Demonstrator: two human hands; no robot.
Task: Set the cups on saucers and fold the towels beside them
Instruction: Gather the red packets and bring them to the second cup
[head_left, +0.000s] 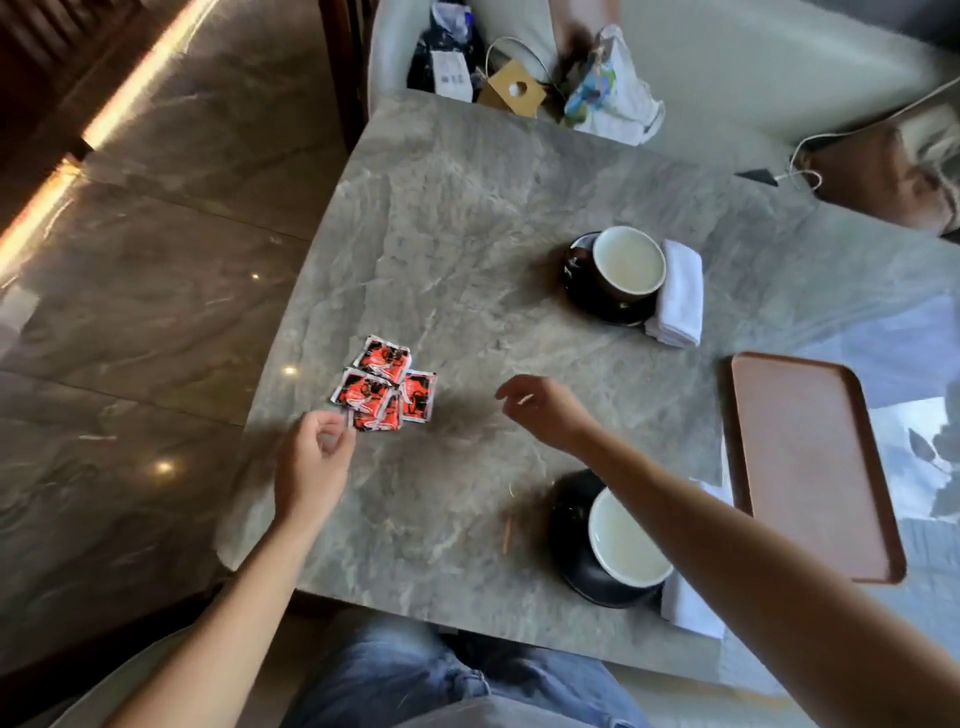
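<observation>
Two dark cups with pale insides stand on dark saucers. The far cup (628, 265) sits on its saucer (584, 296), with a folded white towel (678, 296) touching its right side. The near cup (623, 545) rests on its saucer (569, 525), partly hidden by my right forearm; a white towel (688, 608) lies to its right. My left hand (314, 457) hovers by the table's left edge next to several red sachets (384, 384), fingers curled. My right hand (545, 410) hangs over the middle of the table and pinches a thin toothpick-like stick.
The grey marble table (467, 234) carries a brown tray (810, 462) at the right and a thin stick (506, 535) near the front saucer. Bags and packets lie on a seat (753, 67) beyond the far edge. Polished floor is at the left.
</observation>
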